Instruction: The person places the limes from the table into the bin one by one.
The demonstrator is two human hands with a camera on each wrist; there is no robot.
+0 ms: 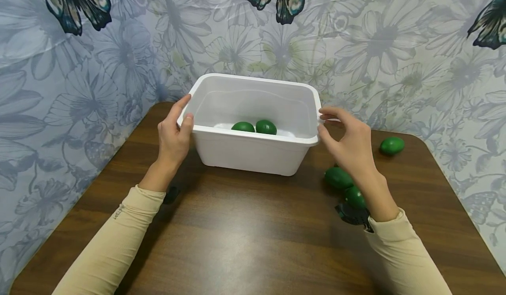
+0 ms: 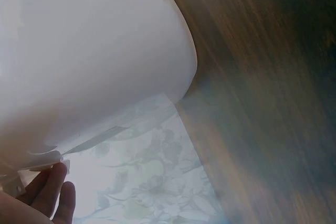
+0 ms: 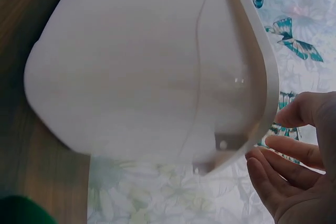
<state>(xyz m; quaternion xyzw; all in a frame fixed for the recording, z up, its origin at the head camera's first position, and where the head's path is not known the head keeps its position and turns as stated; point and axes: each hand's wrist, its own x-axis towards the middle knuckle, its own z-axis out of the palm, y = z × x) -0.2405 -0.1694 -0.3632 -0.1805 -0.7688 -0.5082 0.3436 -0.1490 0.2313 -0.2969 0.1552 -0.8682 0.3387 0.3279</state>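
A white plastic tub [image 1: 245, 152] stands on the wooden table, its open top tipped into view. Inside lie two glossy green lime-like fruits, the left fruit [image 1: 243, 127] and the right fruit [image 1: 266, 127], partly hidden by the front rim. My left hand [image 1: 174, 134] grips the tub's left end, thumb over the rim; its fingertips [image 2: 59, 174] show below the rim in the left wrist view. At the opposite end my right hand [image 1: 349, 143] holds the rim between thumb and bent fingers. The right wrist view shows these fingertips [image 3: 257, 161] against the tub's edge.
Under my right forearm lie more green fruits [image 1: 338, 178], partly covered by the hand and wrist. Another green fruit [image 1: 392, 146] sits near the table's far right corner. Brown wooden tabletop [image 1: 237, 224] extends in front of the tub. A flower-patterned wall [image 1: 379, 44] rises behind the table.
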